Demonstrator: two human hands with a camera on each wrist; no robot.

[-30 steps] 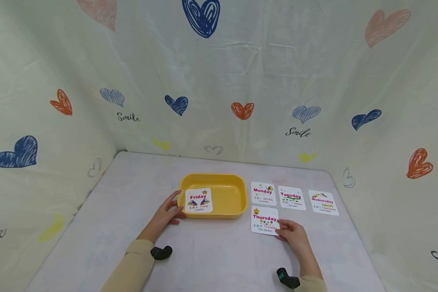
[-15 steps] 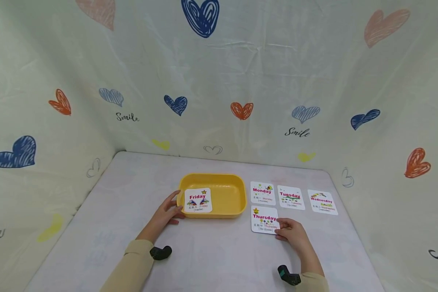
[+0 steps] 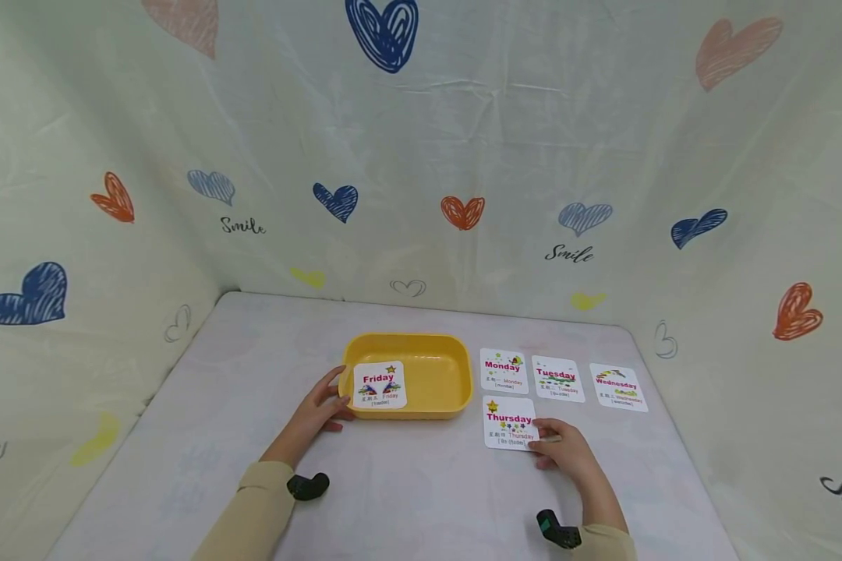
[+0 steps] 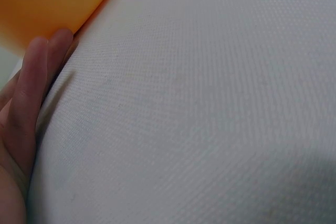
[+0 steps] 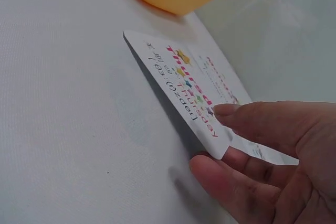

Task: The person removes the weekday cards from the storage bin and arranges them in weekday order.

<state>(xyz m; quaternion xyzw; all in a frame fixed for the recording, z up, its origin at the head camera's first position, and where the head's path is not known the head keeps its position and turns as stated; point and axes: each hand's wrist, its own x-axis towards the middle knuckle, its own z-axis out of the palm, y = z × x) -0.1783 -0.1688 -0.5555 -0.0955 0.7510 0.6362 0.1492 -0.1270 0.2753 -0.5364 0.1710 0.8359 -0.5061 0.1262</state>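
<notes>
My right hand [image 3: 564,452] pinches the white Thursday card [image 3: 509,424] at its right edge. In the right wrist view the thumb lies on the printed face of the Thursday card [image 5: 181,93] and fingers are under its corner; the near edge stands off the table with a shadow below. My left hand [image 3: 317,405] rests at the left end of the yellow tray [image 3: 440,414], and its fairly straight fingers [image 4: 34,77] touch the outer wall in the left wrist view. Inside the tray, at the left, lies the Friday card [image 3: 380,386].
Behind the Thursday card, the Monday card [image 3: 504,371], Tuesday card [image 3: 557,379] and Wednesday card [image 3: 618,387] lie face up in a row right of the tray. The white table [image 3: 407,491] ends at a heart-printed curtain [image 3: 491,148] on the back and sides.
The right hand's lower fingers have shifted slightly down under the Thursday card's edge, and the card has slid a touch to the right. The left hand and tray stay still.
</notes>
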